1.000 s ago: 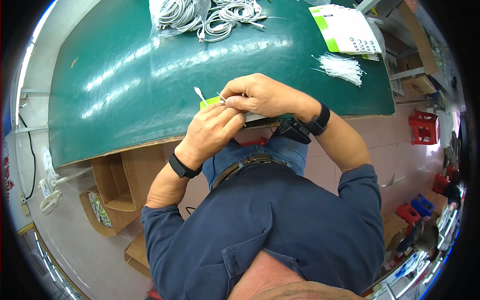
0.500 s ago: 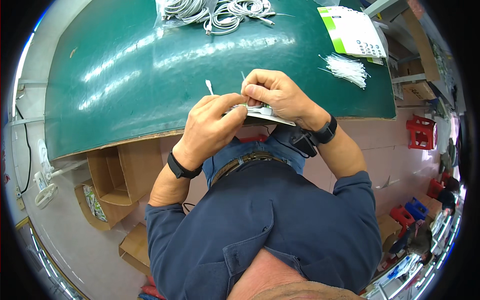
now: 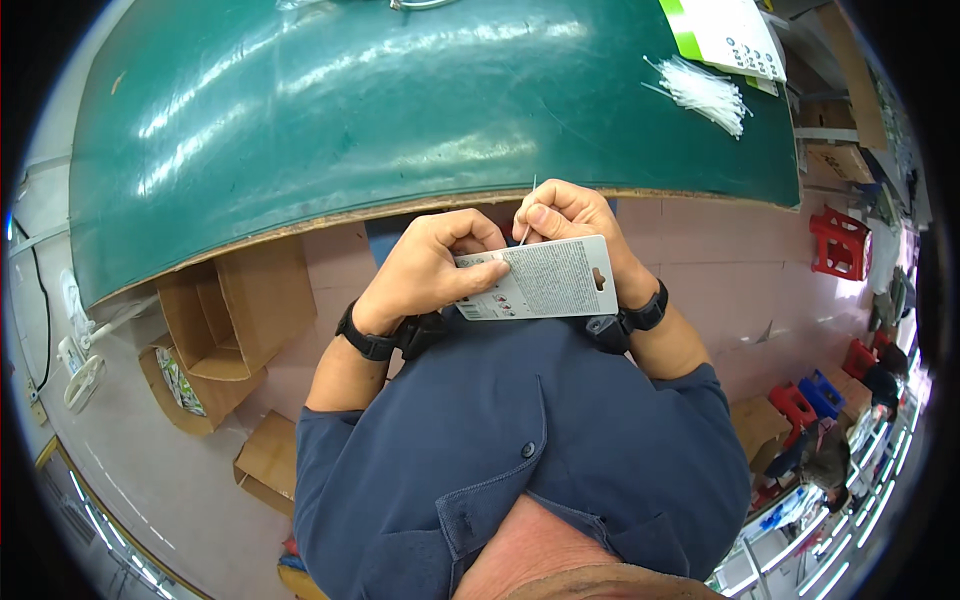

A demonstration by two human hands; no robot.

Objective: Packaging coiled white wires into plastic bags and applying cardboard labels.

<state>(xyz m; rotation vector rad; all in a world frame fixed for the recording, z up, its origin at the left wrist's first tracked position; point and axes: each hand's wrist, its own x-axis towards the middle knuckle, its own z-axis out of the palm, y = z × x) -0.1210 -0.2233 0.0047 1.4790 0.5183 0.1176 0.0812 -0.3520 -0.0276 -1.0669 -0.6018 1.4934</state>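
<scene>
My left hand [image 3: 428, 262] grips the left end of a grey-white printed packaging card [image 3: 540, 279] with a hang hole, held flat in front of my chest. Its thumb lies across the card's face. My right hand [image 3: 572, 222] sits behind the card's upper edge and pinches a thin white cable tie [image 3: 529, 212] that sticks up between its fingers. Both hands are below the near edge of the green table [image 3: 420, 110]. Whatever is on the card's far side is hidden.
A heap of white cable ties [image 3: 703, 91] and a green-and-white card sheet [image 3: 730, 32] lie at the table's far right. Open cardboard boxes [image 3: 225, 315] stand on the floor to my left. Red stools [image 3: 835, 245] sit to the right.
Both hands have drawn back from over the table's edge toward my chest. The card has turned so that its printed side faces up, and the cable bundles at the table's far side have left the view.
</scene>
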